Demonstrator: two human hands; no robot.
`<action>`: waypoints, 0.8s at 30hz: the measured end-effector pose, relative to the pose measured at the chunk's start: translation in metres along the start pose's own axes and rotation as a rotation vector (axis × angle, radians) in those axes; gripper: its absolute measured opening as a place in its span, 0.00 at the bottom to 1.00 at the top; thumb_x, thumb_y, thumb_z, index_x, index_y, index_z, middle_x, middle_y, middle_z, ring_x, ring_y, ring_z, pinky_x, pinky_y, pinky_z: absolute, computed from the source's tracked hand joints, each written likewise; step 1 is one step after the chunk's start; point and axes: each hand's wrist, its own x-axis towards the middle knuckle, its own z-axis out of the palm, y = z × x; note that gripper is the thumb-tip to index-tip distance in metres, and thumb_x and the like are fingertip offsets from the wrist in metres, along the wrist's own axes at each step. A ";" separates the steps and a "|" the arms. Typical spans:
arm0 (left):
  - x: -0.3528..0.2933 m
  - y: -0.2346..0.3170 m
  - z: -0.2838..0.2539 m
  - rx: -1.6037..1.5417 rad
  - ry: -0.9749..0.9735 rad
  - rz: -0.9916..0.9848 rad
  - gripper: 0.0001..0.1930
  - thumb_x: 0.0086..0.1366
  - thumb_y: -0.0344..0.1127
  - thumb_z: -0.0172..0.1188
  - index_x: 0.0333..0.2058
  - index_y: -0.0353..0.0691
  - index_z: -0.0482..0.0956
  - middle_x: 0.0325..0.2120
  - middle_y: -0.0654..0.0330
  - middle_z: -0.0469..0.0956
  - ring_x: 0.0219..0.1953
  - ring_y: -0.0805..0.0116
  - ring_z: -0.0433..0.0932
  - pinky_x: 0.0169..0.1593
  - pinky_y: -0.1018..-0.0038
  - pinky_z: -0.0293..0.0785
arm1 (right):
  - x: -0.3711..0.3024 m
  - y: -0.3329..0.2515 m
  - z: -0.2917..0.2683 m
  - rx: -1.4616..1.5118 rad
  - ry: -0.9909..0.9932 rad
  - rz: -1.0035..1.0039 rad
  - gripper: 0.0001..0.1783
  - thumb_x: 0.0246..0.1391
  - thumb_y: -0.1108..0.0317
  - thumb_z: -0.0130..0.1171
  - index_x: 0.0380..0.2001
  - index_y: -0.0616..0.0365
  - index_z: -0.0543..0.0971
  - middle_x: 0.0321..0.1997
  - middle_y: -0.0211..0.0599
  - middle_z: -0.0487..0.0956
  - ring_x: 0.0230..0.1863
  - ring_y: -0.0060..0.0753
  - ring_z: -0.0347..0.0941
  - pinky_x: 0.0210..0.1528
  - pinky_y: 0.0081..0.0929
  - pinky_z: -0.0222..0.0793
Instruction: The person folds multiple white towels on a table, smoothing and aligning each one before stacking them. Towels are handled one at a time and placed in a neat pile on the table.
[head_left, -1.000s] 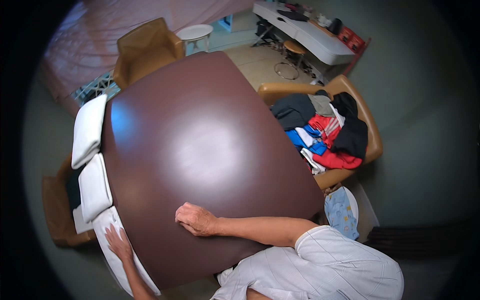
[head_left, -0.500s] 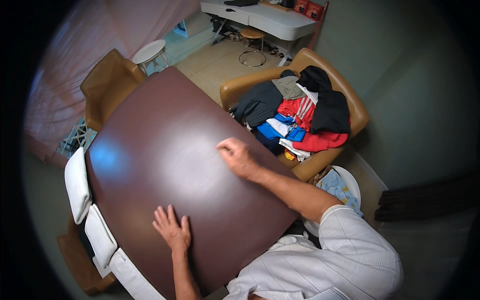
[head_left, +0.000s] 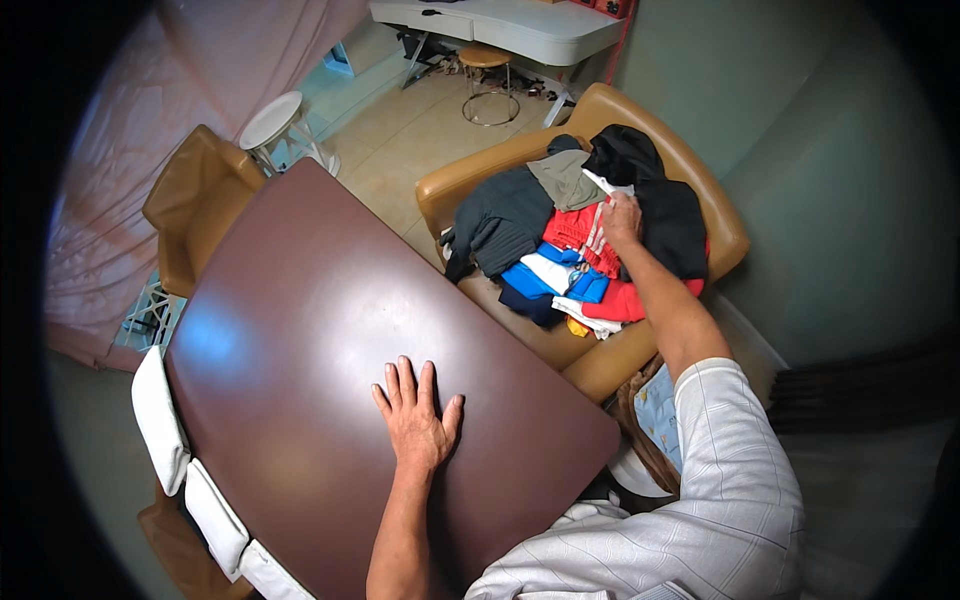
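Note:
My left hand (head_left: 418, 430) lies flat on the dark brown table (head_left: 300, 330), fingers spread, holding nothing. Out over the armchair, my right hand (head_left: 622, 222) reaches into a pile of clothes. Its curled fingers are closed at the edge of a white garment (head_left: 606, 183), and the fingertips are partly hidden. Close around that hand lie a red garment with white stripes (head_left: 577, 229), a black garment (head_left: 672, 225) and a grey-beige one (head_left: 563, 178). A dark grey knit garment (head_left: 503, 215) and a blue and white one (head_left: 553, 272) are in the same pile.
The pile sits in a tan armchair (head_left: 725, 225) at the table's right. Below it stands a container with light blue cloth (head_left: 660, 415). White folded cloths (head_left: 160, 420) hang along the table's left edge. Behind are another tan chair (head_left: 200, 205), a round white side table (head_left: 270, 120), a stool (head_left: 486, 58) and a white desk (head_left: 520, 25).
My right hand has gone from above the table to the clothes pile and closed at the white garment. My left hand has slid right and forward over the table. The view has shifted slightly.

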 end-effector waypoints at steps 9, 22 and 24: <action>0.002 -0.002 -0.002 0.008 -0.017 -0.016 0.37 0.64 0.51 0.66 0.68 0.42 0.69 0.74 0.41 0.56 0.77 0.40 0.50 0.76 0.38 0.39 | 0.045 -0.002 -0.003 -0.217 -0.216 0.229 0.12 0.67 0.60 0.59 0.49 0.51 0.81 0.55 0.48 0.80 0.57 0.58 0.79 0.55 0.51 0.77; -0.006 -0.004 -0.003 -0.018 0.036 -0.028 0.36 0.65 0.54 0.64 0.67 0.42 0.71 0.73 0.42 0.58 0.77 0.42 0.51 0.76 0.39 0.39 | 0.107 -0.101 -0.111 0.655 0.022 0.101 0.13 0.66 0.62 0.55 0.32 0.61 0.78 0.24 0.35 0.78 0.22 0.28 0.74 0.26 0.33 0.71; -0.009 -0.005 -0.002 -0.033 0.056 -0.042 0.35 0.66 0.54 0.64 0.66 0.41 0.72 0.72 0.43 0.60 0.77 0.43 0.52 0.76 0.39 0.39 | 0.093 -0.164 -0.159 1.039 -0.153 0.141 0.12 0.69 0.63 0.55 0.32 0.58 0.76 0.26 0.31 0.76 0.20 0.22 0.69 0.21 0.26 0.64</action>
